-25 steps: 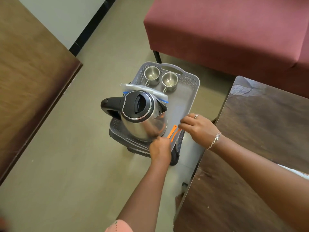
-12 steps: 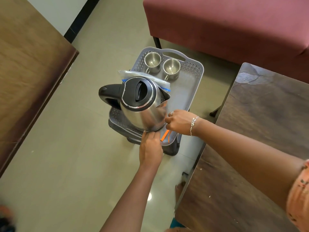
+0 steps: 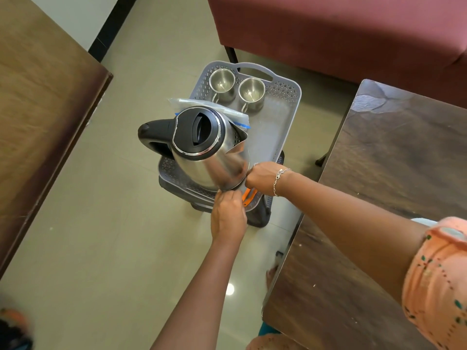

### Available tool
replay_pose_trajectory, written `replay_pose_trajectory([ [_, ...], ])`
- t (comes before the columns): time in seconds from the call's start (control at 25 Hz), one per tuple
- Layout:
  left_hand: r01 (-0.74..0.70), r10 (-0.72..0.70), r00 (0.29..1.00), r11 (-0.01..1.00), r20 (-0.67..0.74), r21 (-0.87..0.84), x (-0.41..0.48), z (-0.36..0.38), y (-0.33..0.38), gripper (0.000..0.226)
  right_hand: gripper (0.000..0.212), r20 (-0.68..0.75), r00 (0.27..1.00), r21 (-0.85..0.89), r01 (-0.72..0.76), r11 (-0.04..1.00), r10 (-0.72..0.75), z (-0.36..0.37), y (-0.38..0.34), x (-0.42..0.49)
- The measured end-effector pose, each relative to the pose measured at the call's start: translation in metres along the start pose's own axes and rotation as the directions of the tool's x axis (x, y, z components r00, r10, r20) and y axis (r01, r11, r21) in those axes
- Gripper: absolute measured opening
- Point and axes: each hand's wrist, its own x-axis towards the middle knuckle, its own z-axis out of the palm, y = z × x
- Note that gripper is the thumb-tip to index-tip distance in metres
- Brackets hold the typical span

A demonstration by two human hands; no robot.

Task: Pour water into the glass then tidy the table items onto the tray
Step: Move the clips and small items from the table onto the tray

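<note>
Both hands meet at the base of a steel kettle (image 3: pixel 202 157). Left hand (image 3: pixel 228 218) reaches up from below, fingers against the kettle's lower edge at the near rim of the tray; fingertips are hidden, so can't tell if it's gripping or just touching. Right hand (image 3: pixel 260 178), w/ a bracelet at the wrist, comes in from the right, fingers curled against the kettle's lower right side; whether it's holding anything isn't visible either. An orange item (image 3: pixel 249 195) shows partly betw. the two hands, lying on the tray's near corner.

Kettle stands on the near half of a grey perforated tray (image 3: pixel 285 117), black lid on, black handle pointing left, spout to the right. A clear plastic bag (image 3: pixel 192 103) w/ a blue strip lies behind the kettle. Two steel cups (image 3: pixel 236 88) sit side by side at the tray's far end, upright, apparently empty.

Tray rests on a dark stool (image 3: pixel 260 215) over a beige floor. Wooden table (image 3: pixel 379 198) to the right, maroon sofa (image 3: pixel 328 34) beyond.
</note>
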Motion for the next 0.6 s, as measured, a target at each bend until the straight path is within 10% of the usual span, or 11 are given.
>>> replay_pose_trajectory([
  [0.12, -0.010, 0.011, 0.999, 1.000, -0.035, 0.017, -0.004, -0.002, 0.004, 0.016, 0.021, -0.156, 0.987, 0.075, -0.011, 0.997, 0.023, 0.005, 0.003, -0.013],
  [0.28, -0.104, 0.108, 0.976, 0.994, -0.188, 0.030, -0.018, -0.002, 0.025, 0.022, 0.027, -0.623, 0.776, 0.179, 0.014, 0.984, 0.102, 0.027, 0.008, -0.058],
  [0.6, -0.323, 0.327, 0.930, 0.945, -0.169, 0.053, -0.070, 0.021, 0.146, 0.056, 0.051, -0.733, 0.469, 0.371, -0.332, 0.868, 0.492, 0.092, -0.005, -0.206],
])
